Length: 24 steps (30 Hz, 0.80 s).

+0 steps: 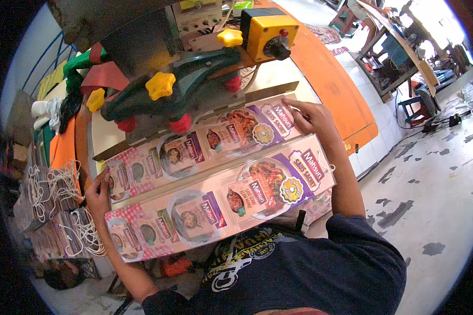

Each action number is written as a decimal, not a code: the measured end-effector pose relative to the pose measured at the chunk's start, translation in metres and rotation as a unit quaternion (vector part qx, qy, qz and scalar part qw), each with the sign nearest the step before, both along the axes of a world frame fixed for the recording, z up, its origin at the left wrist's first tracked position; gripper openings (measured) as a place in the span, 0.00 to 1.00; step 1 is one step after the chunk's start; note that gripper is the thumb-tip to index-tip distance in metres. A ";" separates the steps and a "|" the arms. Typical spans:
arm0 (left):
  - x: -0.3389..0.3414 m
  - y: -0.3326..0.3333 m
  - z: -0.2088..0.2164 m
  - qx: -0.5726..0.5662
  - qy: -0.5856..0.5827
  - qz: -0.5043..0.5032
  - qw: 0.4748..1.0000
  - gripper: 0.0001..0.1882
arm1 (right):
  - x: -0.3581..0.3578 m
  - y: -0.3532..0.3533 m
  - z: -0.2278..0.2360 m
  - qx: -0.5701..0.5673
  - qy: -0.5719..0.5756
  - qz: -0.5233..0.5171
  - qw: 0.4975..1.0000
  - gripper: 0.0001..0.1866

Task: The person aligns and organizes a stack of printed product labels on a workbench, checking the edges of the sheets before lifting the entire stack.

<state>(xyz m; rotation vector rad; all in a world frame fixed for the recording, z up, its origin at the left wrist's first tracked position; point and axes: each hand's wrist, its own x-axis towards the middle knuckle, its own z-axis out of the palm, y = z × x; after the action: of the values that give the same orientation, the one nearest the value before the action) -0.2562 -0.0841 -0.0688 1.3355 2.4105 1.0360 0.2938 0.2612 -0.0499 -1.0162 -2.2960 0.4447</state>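
A long printed card (210, 137) with food pictures, a checkered left end and a purple band lies flat under the front of a dark green machine frame (194, 79). My right hand (311, 116) closes on its right end, fingers bent over the corner. At the opposite end my left hand (97, 195) grips the card's left edge, its thumb partly hidden. Nearer to me, a second card of the same print (223, 202) lies in front of my body between my forearms. A white string loop shows at its right end.
Above the cards, the machine carries yellow star knobs (160, 85) and red feet (180, 123). A yellow control box (270, 34) with a black dial stands at the back. Stacks of cards with white strings (52, 194) lie at left. An orange tabletop (333, 84) extends right.
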 end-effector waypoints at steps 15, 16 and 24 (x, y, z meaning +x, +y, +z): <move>-0.008 -0.004 0.001 -0.006 0.023 -0.030 0.999 0.19 | -0.003 -0.001 0.002 -0.020 -0.010 -0.011 1.000 0.19; -0.007 -0.003 0.001 -0.011 0.013 -0.020 1.000 0.19 | -0.003 -0.002 0.004 -0.027 -0.015 -0.017 0.999 0.19; -0.014 -0.009 -0.006 -0.008 -0.078 -0.011 0.997 0.20 | -0.005 0.004 -0.003 0.004 -0.029 -0.014 0.999 0.19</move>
<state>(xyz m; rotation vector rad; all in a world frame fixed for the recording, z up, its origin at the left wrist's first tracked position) -0.2706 -0.0936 -0.0748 1.2260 2.2802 1.0709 0.2890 0.2647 -0.0529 -1.0680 -2.3297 0.4004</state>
